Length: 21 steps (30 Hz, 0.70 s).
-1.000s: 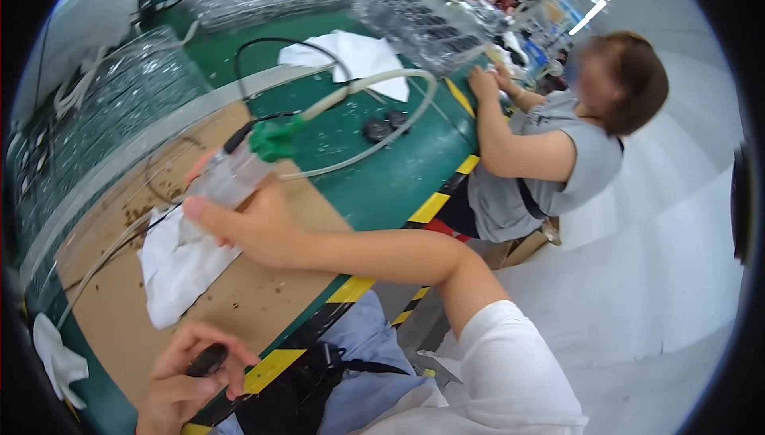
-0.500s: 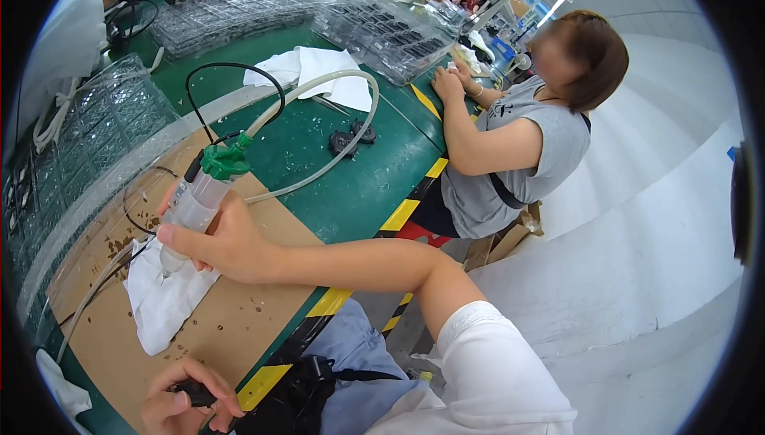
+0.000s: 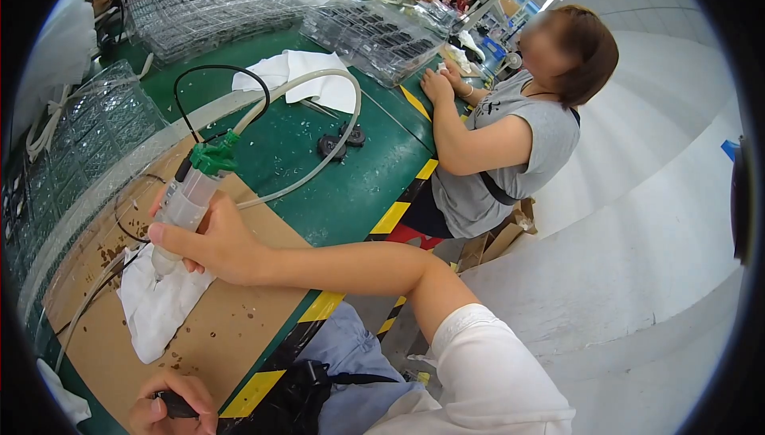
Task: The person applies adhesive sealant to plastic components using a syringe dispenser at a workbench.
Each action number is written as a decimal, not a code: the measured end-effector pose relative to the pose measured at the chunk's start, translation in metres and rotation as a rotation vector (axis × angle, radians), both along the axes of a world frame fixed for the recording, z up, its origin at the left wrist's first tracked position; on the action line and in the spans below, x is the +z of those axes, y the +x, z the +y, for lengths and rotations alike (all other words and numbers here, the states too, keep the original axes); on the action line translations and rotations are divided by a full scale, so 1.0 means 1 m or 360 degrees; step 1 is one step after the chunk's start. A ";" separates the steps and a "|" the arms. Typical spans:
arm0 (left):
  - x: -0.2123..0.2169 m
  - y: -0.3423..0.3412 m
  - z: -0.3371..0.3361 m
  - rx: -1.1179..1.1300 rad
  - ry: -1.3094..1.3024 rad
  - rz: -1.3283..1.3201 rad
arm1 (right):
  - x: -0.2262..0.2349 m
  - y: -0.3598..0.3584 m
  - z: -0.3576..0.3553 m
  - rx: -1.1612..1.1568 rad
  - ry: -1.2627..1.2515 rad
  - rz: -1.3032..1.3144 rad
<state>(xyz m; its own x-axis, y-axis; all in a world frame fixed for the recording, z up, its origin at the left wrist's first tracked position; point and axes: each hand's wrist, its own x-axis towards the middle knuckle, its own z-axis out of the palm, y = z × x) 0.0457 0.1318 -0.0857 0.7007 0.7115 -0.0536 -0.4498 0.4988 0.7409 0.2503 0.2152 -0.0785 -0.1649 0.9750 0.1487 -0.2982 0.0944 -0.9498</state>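
Note:
My right hand (image 3: 227, 248) is wrapped round a clear dispensing syringe (image 3: 185, 202), tilted with its tip down by a crumpled white cloth (image 3: 155, 311). A green cap (image 3: 213, 156) tops the syringe, and a pale hose and a thin black cable run to it. At the lower edge, the curled fingers of my left hand (image 3: 185, 387) grip a small black rounded part (image 3: 177, 405); its exact kind does not show. The tip and the black part are well apart. Under the cloth lies a brown cardboard sheet (image 3: 247, 307) with dark spots.
Two black round parts (image 3: 341, 142) lie on the green table (image 3: 299, 212) within the hose's loop. Behind are white cloths (image 3: 327, 76), tweezers and clear plastic trays (image 3: 374, 33). A co-worker (image 3: 510, 132) sits at the right. Yellow-black tape (image 3: 390, 218) marks the table edge.
The whole view has shifted slightly. My left hand has turned a little, with its fingers closer round the black part. The syringe stays in my right hand over the cloth.

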 end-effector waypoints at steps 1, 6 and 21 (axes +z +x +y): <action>0.000 -0.001 0.000 -0.0003 -0.0033 -0.0015 | 0.000 0.001 0.000 -0.0003 -0.0011 0.0000; 0.000 -0.003 0.000 0.0010 0.0025 -0.0068 | 0.000 0.001 0.001 0.0006 -0.0046 -0.0006; -0.007 -0.007 -0.001 0.0015 -0.0043 -0.0096 | 0.000 0.003 0.002 0.0001 -0.0047 -0.0021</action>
<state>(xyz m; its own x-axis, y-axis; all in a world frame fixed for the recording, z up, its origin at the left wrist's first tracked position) 0.0390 0.1309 -0.0929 0.6965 0.7169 -0.0308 -0.4980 0.5139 0.6985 0.2529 0.2172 -0.0787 -0.1670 0.9789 0.1175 -0.2856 0.0660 -0.9561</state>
